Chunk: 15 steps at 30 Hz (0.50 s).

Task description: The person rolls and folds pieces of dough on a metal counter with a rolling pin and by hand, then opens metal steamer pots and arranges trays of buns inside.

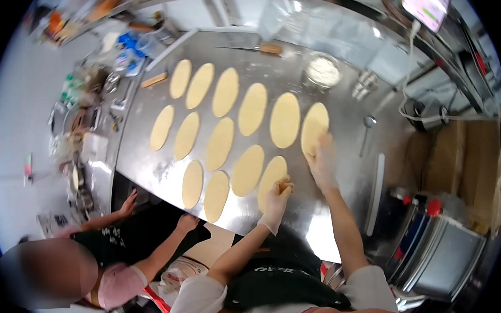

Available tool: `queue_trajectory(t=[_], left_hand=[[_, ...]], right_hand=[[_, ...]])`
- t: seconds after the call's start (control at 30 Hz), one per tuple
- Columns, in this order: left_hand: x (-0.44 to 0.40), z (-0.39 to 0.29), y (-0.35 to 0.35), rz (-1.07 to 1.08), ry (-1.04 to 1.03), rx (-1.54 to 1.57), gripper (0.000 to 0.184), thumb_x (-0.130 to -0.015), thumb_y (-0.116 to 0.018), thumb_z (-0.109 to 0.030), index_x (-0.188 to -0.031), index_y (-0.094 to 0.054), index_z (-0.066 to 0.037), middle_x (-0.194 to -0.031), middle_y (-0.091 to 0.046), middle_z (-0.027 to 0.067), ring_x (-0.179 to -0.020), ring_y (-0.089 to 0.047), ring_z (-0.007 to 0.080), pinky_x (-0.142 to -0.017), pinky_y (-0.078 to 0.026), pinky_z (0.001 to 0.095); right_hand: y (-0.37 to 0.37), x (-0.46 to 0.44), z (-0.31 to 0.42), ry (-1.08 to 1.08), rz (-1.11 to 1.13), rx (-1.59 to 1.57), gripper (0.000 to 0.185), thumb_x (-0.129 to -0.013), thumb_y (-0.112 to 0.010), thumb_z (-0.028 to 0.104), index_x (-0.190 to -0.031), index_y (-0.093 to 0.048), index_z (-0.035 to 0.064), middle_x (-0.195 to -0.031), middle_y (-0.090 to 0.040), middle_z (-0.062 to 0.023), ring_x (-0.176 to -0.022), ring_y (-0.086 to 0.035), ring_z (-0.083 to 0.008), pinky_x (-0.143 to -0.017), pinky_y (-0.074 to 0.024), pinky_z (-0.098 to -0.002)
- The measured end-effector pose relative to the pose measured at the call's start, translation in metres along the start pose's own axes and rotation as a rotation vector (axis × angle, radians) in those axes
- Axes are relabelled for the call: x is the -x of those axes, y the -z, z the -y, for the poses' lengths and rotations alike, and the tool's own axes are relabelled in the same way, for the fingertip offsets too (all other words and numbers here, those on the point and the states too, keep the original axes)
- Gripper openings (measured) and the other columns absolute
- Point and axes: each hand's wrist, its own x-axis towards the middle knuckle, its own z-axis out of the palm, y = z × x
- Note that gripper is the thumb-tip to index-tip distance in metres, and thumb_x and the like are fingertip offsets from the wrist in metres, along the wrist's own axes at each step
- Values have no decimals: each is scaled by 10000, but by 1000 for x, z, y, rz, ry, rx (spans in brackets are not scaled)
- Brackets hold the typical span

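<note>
Several flat, pale yellow dough ovals (285,120) lie in slanting rows on the steel table. My right hand (322,163), in a thin glove and slightly blurred, is closed at the lower end of the rightmost dough oval (315,118). That oval lies flat along the table, its near end partly covered by the fingers. My left hand (276,201), also gloved, has its fingers curled in over the near dough oval (273,172) and hides its lower right part. Whether anything is inside those curled fingers cannot be seen.
On the steel table (351,134) are a bowl of white flour (322,71), a spoon (368,126), a wooden-handled knife (268,49) and a white bar (375,195). A co-worker (119,243) stands at left by the table edge. A phone (427,1) hangs at upper right.
</note>
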Motion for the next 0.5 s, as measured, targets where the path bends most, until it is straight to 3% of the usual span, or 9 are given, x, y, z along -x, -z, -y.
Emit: queue_trajectory(t=[0.07,0.13,0.2,0.23,0.27,0.3,0.37,0.4,0.5], left_hand=[[13,-20,19,-178,-78,18,371,-940,-634,-92,-1297,-579,-6,-1003,-679,56,-883,-632,120,-798,-511,254],[0,5,77,-356,-169,-108,481,-938,-591,-67,-1397,-465,-1,-1017,-643,75,-843,-614,135,-719,-499,260],[4,-11,127,-645,-255,195,428,-945,-594,-118,-1343,-465,-26,-988,-615,69,-795,-595,130,-673,-505,272],[5,-12,160,-745,-127,370,420,-942,-606,-136,-1327,-461,-50,-958,-607,59,-782,-589,125,-663,-508,274],[1,-5,196,-816,-66,500,485,-928,-618,-53,-1363,-405,-62,-919,-590,68,-741,-609,153,-620,-519,262],[14,-13,209,-865,-64,529,456,-941,-606,-141,-1354,-429,-66,-930,-596,54,-768,-593,131,-675,-508,269],[38,-14,234,-889,-11,535,416,-938,-602,-130,-1322,-450,-76,-917,-589,50,-746,-595,122,-679,-501,260],[55,-31,217,-1002,-45,533,342,-933,-589,-102,-1265,-512,-79,-884,-587,37,-725,-590,110,-649,-495,243],[85,-1,230,-788,-140,554,251,-934,-584,-88,-1184,-570,-72,-856,-588,27,-711,-585,107,-604,-481,225]], right_hand=[[34,30,22,-167,71,-30,660,-904,-644,182,-1458,-358,-34,-1509,-361,-256,-1402,-336,-431,-1166,-250,-518],[49,80,29,-205,70,-45,631,-903,-625,154,-1447,-371,-42,-1493,-374,-275,-1391,-347,-429,-1166,-252,-512],[61,133,31,-219,97,-50,624,-901,-620,156,-1441,-380,-47,-1485,-386,-272,-1393,-337,-430,-1171,-245,-505],[66,159,31,-242,116,-53,618,-905,-611,165,-1438,-383,-50,-1487,-385,-269,-1397,-330,-432,-1174,-237,-506],[70,181,30,-264,135,-55,613,-910,-602,175,-1436,-385,-52,-1490,-385,-266,-1400,-323,-434,-1177,-229,-506],[74,200,30,-273,147,-40,609,-911,-591,178,-1436,-387,-53,-1493,-383,-262,-1402,-321,-433,-1179,-223,-506],[81,228,29,-289,167,-7,600,-913,-569,185,-1434,-391,-53,-1501,-380,-255,-1405,-318,-432,-1184,-212,-506],[85,236,30,-274,181,13,599,-911,-561,185,-1434,-393,-53,-1502,-380,-253,-1406,-319,-427,-1185,-210,-506],[91,254,25,-219,220,78,595,-904,-542,188,-1430,-401,-52,-1506,-382,-251,-1410,-322,-415,-1186,-204,-507]])
